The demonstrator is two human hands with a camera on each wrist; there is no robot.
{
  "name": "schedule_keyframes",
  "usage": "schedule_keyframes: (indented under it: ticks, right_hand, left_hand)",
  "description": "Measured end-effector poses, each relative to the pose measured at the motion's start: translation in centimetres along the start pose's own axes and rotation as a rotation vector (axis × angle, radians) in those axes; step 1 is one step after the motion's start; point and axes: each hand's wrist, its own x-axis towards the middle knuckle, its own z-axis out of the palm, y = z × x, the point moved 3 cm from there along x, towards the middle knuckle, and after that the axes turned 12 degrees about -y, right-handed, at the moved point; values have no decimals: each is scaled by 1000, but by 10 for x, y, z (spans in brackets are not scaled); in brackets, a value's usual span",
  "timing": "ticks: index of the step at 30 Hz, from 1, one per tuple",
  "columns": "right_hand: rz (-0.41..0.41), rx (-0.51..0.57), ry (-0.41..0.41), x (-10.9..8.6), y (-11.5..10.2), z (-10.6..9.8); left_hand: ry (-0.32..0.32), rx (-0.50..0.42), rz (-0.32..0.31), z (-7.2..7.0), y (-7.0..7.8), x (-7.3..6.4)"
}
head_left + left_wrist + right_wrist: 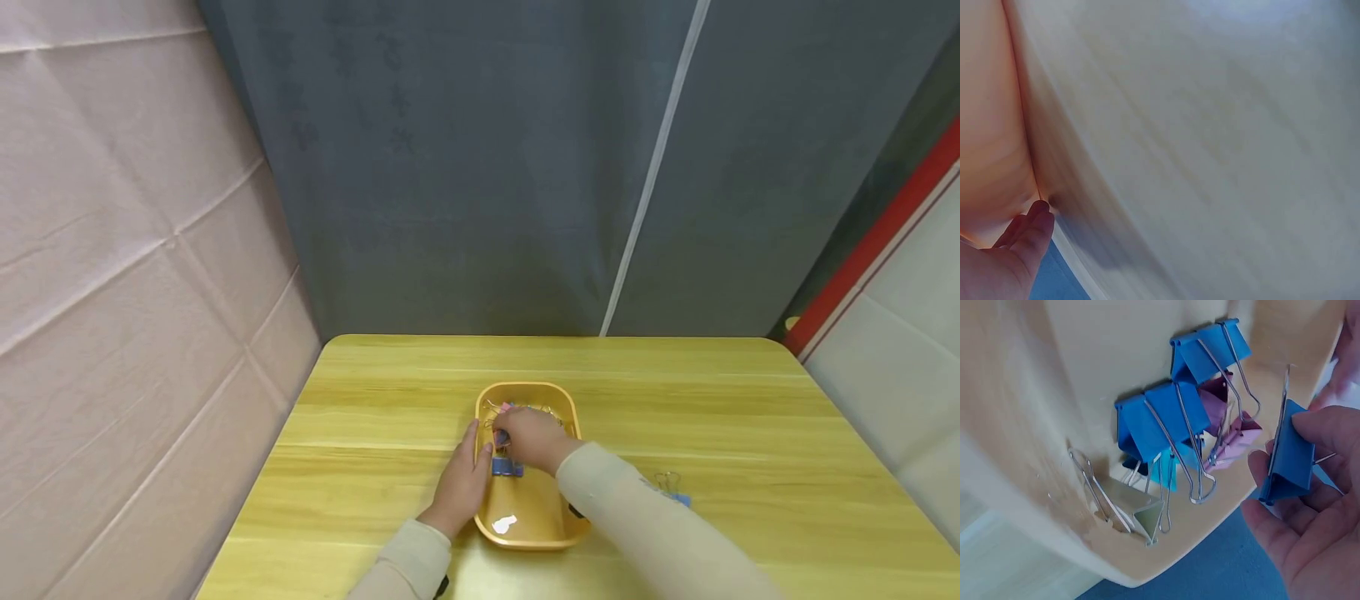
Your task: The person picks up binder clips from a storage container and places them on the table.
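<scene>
On the wooden table stands a yellow-orange plastic tray (525, 544). The left hand (461, 485) grips its left wall, thumb over the rim and fingers along the outside. Between thumb and fingers, the right hand (1325, 469) pinches a blue binder clip (1292, 453) over the tray, its wire handles spread to both sides. Two large blue binder clips (1160, 419) lie near it in the tray. Around them are a purple clip (1213, 403), a pink clip (1235, 442), a teal clip (1166, 469) and a cream clip (1138, 509). The right hand covers part of the pile in the head view.
Another blue binder clip (681, 499) lies on the table to the right of the tray, partly behind the right sleeve (622, 500). A grey curtain (465, 167) hangs beyond the table's far edge, and a pale cloth wall (135, 250) stands at the left.
</scene>
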Motion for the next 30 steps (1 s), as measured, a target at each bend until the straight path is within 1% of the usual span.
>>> schedule_keyframes:
  ticks: [3,6,10,15,17,24,26,30]
  right_hand:
    - [3,27,21,-4,3,-4]
    - [-16,51,41,-7,6,-7]
    - [-33,115,58,-12,11,-11]
    - [11,152,44,-18,18,-14]
    - [34,161,40,-20,21,-14]
    - [42,218,97,-34,32,-19]
    - [53,237,102,-39,36,-20]
    - [91,265,97,-49,47,-20]
  left_hand:
    - [2,5,-4,0,0,0]
    - [3,12,-1,1,0,0]
    - [1,9,-4,0,2,-1]
    - [-2,4,-20,1,1,0]
    - [1,1,-13,1,1,1]
    - [-4,-3,-4,2,2,1]
    - [-4,1,2,1,2,1]
    - [-11,1,-6,0,1,0]
